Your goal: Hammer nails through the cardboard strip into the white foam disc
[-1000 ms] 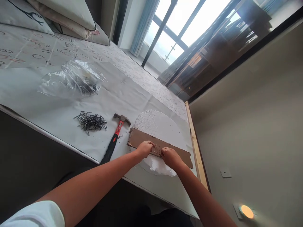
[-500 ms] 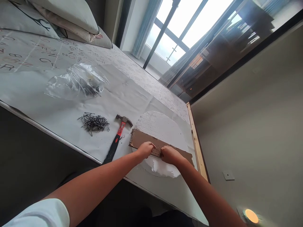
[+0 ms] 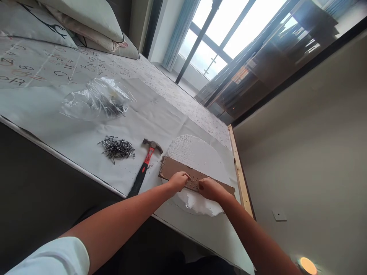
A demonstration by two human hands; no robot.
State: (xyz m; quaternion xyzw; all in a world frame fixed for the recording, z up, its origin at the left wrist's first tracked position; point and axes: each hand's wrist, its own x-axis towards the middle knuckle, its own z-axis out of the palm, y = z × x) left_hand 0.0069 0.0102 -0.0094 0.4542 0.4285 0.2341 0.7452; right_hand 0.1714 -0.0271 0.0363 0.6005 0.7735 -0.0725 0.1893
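A brown board with rough edges and a cluster of small dots or nail heads near its middle lies across a white foam disc. My left hand rests at the board's near side, left of the dots, its fingers pinched together. Just right of the dots, my right hand is closed over the board. What either hand grips is too small or hidden to make out. To the left lie a claw hammer with a red and black handle and a pile of nails.
A clear plastic bag with dark things inside lies behind the nails on the grey sheet. Pillows are at the back left. A wooden rail runs along the right side, beside the wall.
My right hand has shifted slightly right along the board, showing more of the dots between my hands. My left hand stays in nearly the same place on the board. The whole view has shifted a little.
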